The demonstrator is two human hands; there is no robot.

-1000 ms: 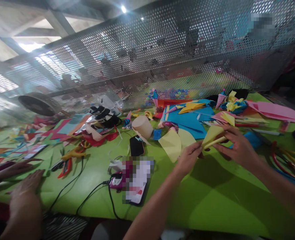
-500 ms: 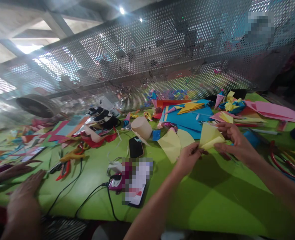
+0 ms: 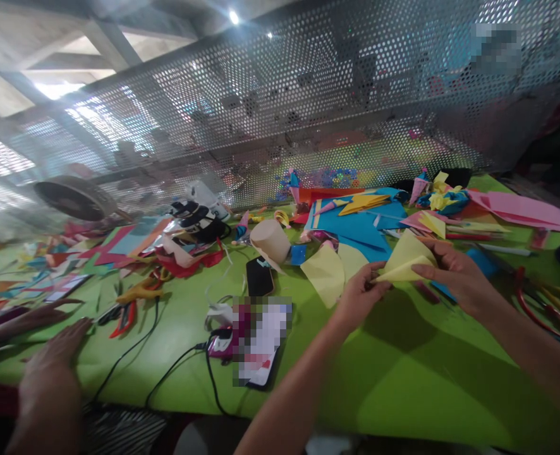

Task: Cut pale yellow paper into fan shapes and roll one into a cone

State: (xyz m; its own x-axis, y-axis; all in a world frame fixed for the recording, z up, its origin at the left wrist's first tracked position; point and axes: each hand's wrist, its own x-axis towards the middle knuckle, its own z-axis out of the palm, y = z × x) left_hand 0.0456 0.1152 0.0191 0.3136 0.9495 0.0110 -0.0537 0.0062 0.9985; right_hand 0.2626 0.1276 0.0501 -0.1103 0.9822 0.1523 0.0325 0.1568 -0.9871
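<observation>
Between my two hands a piece of yellow paper [image 3: 406, 258] is curled into a cone, held above the green table [image 3: 403, 385]. My left hand [image 3: 361, 292] pinches its pointed end at the lower left. Around the wide right side, my right hand [image 3: 453, 273] has its fingers behind and its thumb on the front. Just left of my hands lie flat yellow paper pieces [image 3: 325, 272]. Blue sheets [image 3: 351, 221] with a folded yellow paper on top spread behind them.
A tape-like roll [image 3: 269, 241], a black phone [image 3: 260, 278] and a second phone [image 3: 263, 347] with cables are left of my hands. A glue gun [image 3: 140, 291] and pliers [image 3: 126, 319] lie farther left, near another person's hands [image 3: 55, 360]. Red-handled scissors [image 3: 540, 309] lie right.
The yellow paper has turned and rolled into a more closed cone, and it sits slightly farther right. My right hand's fingers have moved round its side.
</observation>
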